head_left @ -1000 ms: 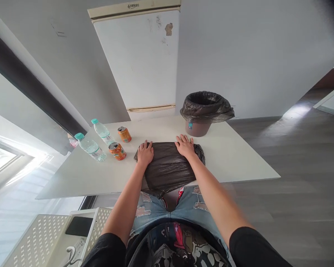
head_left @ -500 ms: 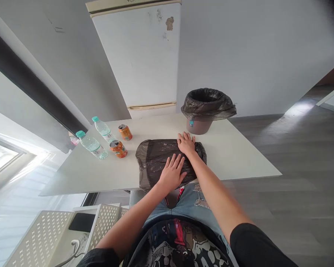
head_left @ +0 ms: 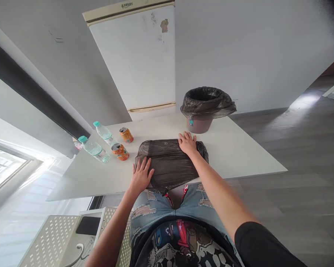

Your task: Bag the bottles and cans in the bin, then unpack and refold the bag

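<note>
Black bag (head_left: 172,167) under left-hand fingers (head_left: 143,164)

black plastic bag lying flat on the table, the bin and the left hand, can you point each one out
Black plastic bag (head_left: 169,165): head view, middle of its flattened upper side.
Bin (head_left: 199,126): head view, its bare lower wall.
Left hand (head_left: 141,175): head view, back of the hand.

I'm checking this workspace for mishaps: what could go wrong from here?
The thin black plastic bag hangs over the near edge of the smooth white table, so it might slide off if released. The left hand, sweeping outward, could knock the nearer orange metal can. The right hand lies close to the brown round bin and might nudge it.
</note>
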`<action>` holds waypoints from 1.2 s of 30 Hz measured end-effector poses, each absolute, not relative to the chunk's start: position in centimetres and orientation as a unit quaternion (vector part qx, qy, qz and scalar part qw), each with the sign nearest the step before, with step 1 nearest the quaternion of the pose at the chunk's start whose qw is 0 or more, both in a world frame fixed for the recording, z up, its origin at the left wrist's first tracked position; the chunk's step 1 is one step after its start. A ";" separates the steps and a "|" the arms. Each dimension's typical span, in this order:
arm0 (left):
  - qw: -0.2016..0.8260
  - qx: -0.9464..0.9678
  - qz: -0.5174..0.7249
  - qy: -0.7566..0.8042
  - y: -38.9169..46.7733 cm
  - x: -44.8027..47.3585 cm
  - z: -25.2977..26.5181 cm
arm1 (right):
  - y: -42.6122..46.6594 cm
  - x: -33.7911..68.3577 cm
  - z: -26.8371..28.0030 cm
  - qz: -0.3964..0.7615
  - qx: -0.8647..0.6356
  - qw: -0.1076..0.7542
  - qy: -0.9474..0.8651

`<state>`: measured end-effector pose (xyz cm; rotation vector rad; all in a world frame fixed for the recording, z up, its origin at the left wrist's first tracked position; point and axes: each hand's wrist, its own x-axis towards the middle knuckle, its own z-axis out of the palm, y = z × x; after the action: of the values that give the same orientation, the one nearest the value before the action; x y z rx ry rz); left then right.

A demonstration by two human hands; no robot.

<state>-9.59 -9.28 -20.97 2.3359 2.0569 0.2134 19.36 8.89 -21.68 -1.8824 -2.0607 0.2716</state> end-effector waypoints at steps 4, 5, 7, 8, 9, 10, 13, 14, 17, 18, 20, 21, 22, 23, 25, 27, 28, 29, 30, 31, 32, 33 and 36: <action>0.012 0.713 0.066 0.698 -9.7 -11.6 -21.1 | 8.6 19.3 -20.1 0.076 -0.654 0.224 -0.718; 0.012 0.711 0.069 0.700 -9.7 -11.7 -21.2 | 8.5 19.4 -19.1 0.065 -0.650 0.242 -0.717; 0.012 0.710 0.075 0.700 -9.5 -11.6 -21.3 | 8.3 19.8 -16.9 0.041 -0.635 0.276 -0.720; 0.012 0.709 0.077 0.701 -9.4 -11.5 -21.4 | 8.0 20.3 -15.7 0.033 -0.622 0.291 -0.726; 0.011 0.708 0.076 0.702 -9.2 -11.5 -21.4 | 7.5 20.8 -14.6 0.032 -0.602 0.304 -0.738; 0.010 0.708 0.075 0.702 -9.1 -11.5 -21.4 | 6.9 21.5 -13.7 0.035 -0.576 0.314 -0.754; 0.008 0.712 0.067 0.699 -8.6 -12.0 -21.2 | 4.3 24.3 -13.4 0.067 -0.474 0.299 -0.826; 0.006 0.714 0.066 0.697 -8.5 -12.2 -21.1 | 3.3 25.4 -14.1 0.079 -0.452 0.266 -0.848; 0.005 0.721 0.068 0.690 -8.2 -13.1 -20.9 | 1.0 28.7 -17.5 0.126 -0.458 0.141 -0.869; 0.008 0.721 0.068 0.689 -8.1 -13.4 -20.9 | 0.5 29.7 -18.7 0.132 -0.482 0.111 -0.859; 0.016 0.719 0.067 0.692 -8.0 -13.7 -20.6 | 0.1 31.1 -20.5 0.125 -0.523 0.069 -0.840; 0.021 0.718 0.066 0.693 -8.0 -13.8 -20.4 | 0.0 31.6 -21.0 0.118 -0.536 0.058 -0.834; 0.027 0.717 0.065 0.694 -8.1 -13.8 -20.1 | -0.1 31.8 -21.2 0.113 -0.541 0.052 -0.832; 0.035 0.717 0.068 0.693 -8.2 -13.7 -19.8 | -0.2 31.9 -21.1 0.109 -0.541 0.053 -0.832; 0.041 0.718 0.092 0.689 -8.9 -13.2 -18.9 | -0.6 31.6 -20.4 0.096 -0.535 0.088 -0.835; 0.024 0.733 0.129 0.667 -10.2 -12.5 -18.1 | -1.4 31.3 -19.4 0.080 -0.516 0.152 -0.839; 0.016 0.752 0.142 0.643 -11.0 -12.0 -17.8 | -2.0 31.1 -19.0 0.079 -0.499 0.179 -0.844; 0.013 0.777 0.146 0.612 -11.9 -11.6 -17.6 | -2.7 31.1 -18.7 0.086 -0.478 0.196 -0.852; 0.018 0.801 0.141 0.581 -12.9 -11.2 -17.5 | -3.4 31.1 -18.5 0.099 -0.457 0.199 -0.861; 0.027 0.822 0.131 0.553 -13.8 -10.8 -17.6 | -4.1 31.3 -18.4 0.115 -0.436 0.190 -0.872; 0.037 0.837 0.120 0.533 -14.7 -10.6 -17.7 | -4.9 31.5 -18.5 0.129 -0.418 0.174 -0.882; 0.043 0.845 0.109 0.521 -15.5 -10.5 -18.0 | -5.6 31.8 -18.6 0.138 -0.404 0.153 -0.891; 0.034 0.852 0.100 0.514 -17.2 -10.5 -19.2 | -7.4 32.8 -19.6 0.142 -0.382 0.112 -0.906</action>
<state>-10.45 -17.22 -19.18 2.6189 1.5794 0.3075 32.81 -7.43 -19.55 -1.1215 -2.6594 0.4180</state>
